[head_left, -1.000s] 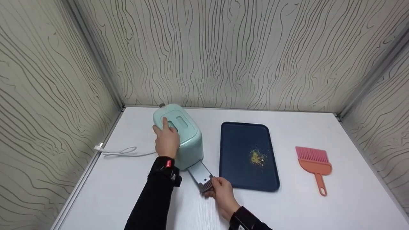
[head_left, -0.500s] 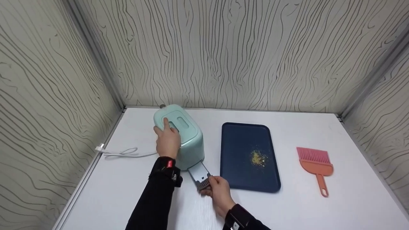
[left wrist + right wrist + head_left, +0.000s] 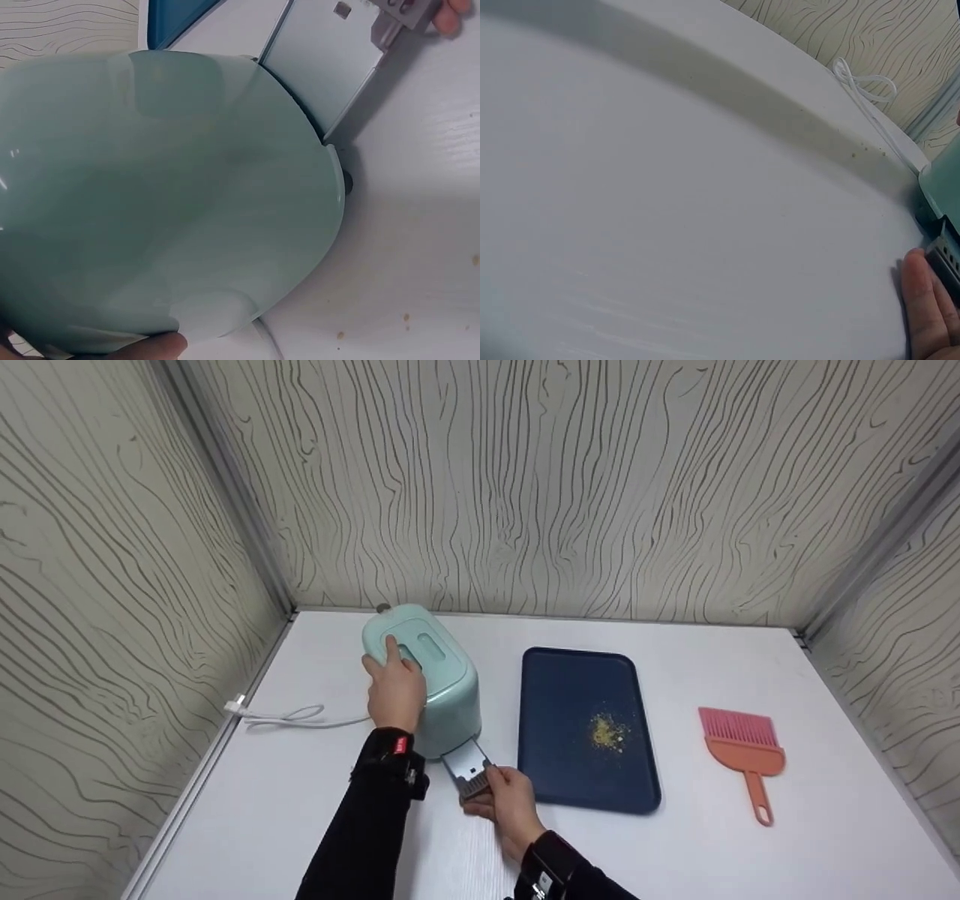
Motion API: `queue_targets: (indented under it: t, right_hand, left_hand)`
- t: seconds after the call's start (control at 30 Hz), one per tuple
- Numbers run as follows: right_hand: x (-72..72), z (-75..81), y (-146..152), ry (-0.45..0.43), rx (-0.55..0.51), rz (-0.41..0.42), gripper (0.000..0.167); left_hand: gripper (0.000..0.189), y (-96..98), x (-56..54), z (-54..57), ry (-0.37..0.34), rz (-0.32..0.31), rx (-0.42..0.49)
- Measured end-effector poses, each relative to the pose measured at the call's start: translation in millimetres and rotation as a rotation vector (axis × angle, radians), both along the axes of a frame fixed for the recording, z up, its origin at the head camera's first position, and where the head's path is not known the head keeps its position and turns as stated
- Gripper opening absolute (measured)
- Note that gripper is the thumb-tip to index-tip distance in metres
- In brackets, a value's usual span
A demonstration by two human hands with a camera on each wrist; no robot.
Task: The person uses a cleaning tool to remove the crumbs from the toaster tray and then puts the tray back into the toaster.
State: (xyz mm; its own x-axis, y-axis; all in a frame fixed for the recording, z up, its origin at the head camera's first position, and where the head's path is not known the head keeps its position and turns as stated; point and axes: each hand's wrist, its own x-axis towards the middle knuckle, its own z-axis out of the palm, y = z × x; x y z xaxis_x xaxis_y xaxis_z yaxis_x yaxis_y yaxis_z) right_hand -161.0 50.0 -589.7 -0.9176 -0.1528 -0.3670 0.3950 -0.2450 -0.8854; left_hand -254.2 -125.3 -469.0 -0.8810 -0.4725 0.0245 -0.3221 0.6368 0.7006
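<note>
A mint-green toaster (image 3: 450, 712) with a lid on top stands left of the middle. My left hand (image 3: 397, 686) rests on its lid near the left edge, fingers spread. In the left wrist view a fingertip (image 3: 161, 346) lies along the toaster's side. A metal crumb tray (image 3: 466, 761) sticks partly out of the toaster's near end. My right hand (image 3: 510, 802) pinches its dark slotted handle (image 3: 475, 786), thumb above and fingers beneath. In the right wrist view fingers (image 3: 922, 292) sit under that handle. The tray's inner part is hidden inside the toaster.
A dark blue tray (image 3: 577, 682) holds a small heap of yellowish crumbs (image 3: 606, 733). Farther right lies a pink-bristled brush with an orange dustpan-shaped handle (image 3: 750, 757). A white power cord (image 3: 300, 718) trails left of the toaster. Walls border the table's back and sides.
My right hand has moved away from me and slightly left, sliding the crumb tray farther into the toaster. My left hand stays on the lid.
</note>
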Motion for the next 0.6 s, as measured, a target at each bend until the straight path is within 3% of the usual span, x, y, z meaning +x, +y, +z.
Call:
queue_targets:
  t: [0.6]
  right_hand:
    - [-10.5,-0.4,-5.0,0.032,0.003,0.019,0.037]
  left_hand:
    - [0.055,0.8,-0.5,-0.2,0.013,0.0,-0.017]
